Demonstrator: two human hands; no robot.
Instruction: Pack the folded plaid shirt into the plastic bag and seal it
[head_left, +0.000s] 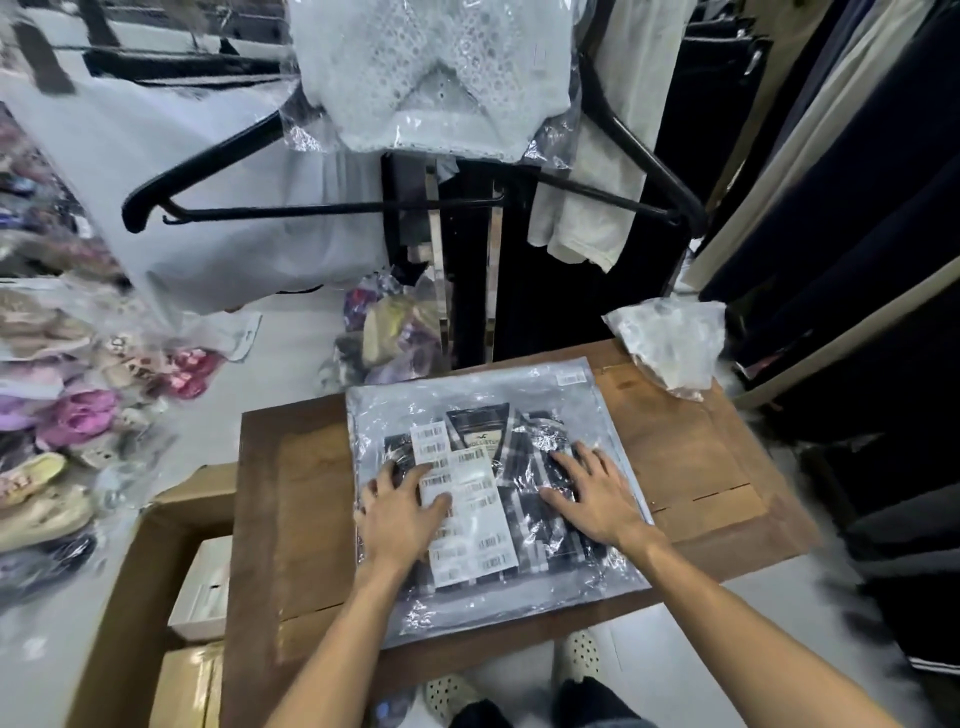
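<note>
A clear plastic bag (483, 389) lies flat on the brown wooden table (296, 499). Inside it sits the folded dark plaid shirt (540, 519), with a brand tag near the collar and white barcode stickers (478, 525) on top. My left hand (400, 514) presses flat on the bag's left half, fingers spread, partly over the stickers. On the bag's right half rests my right hand (592, 493), palm down with fingers spread. Neither hand grips anything. I cannot tell whether the bag's mouth is sealed.
A crumpled plastic bag (670, 343) lies at the table's far right corner. An open cardboard box (156, 587) holding smaller boxes stands left of the table. A black hanger (311, 208) and bagged garments hang ahead. Packed goods pile up at left; dark clothes hang at right.
</note>
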